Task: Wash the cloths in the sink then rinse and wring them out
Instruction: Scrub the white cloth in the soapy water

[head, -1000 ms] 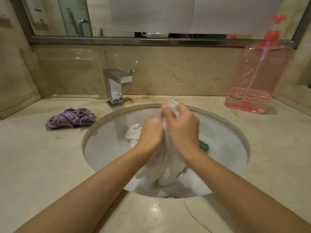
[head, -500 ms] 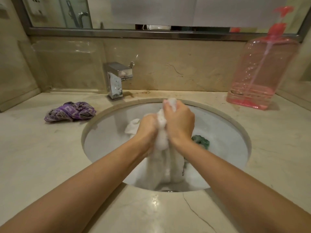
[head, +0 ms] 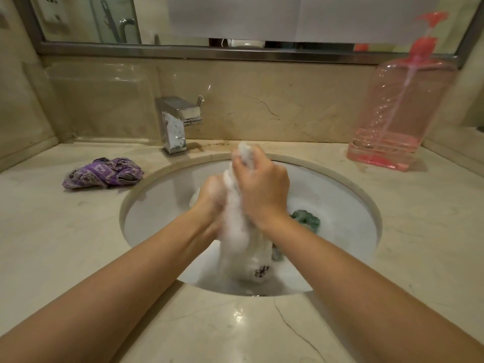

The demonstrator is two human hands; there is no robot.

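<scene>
The white cloth (head: 242, 231) is held upright over the sink (head: 348, 195), covered with soap foam. Its long axis runs almost vertical: the top end sticks out above the right hand (head: 262, 189), and the bottom end, which has a small dark printed pattern, hangs down toward the basin floor. The cloth lies between the two hands, so neither hand has to reach for it.

The right hand is higher and a little farther from the body, with its fingers curled round the upper part of the cloth. The left hand (head: 212, 197) is lower and just beside it, pressed against the middle of the cloth. It seems to grip the cloth too, but foam and blur hide its fingers. Both forearms come in from the bottom corners and meet over the basin.

I judge that this is the scrubbing step — the foam is thick, and the silver faucet (head: 175, 124) shows no running water, so rinsing and wringing are not yet done.

In the basin a green cloth (head: 306, 220) lies just to the right of the hands, and something white shows behind the left hand. On the marble counter (head: 65, 244) — to the left of the sink — lies a crumpled purple cloth (head: 103, 172). A pink pump bottle (head: 400, 113) stands at the back right.
</scene>
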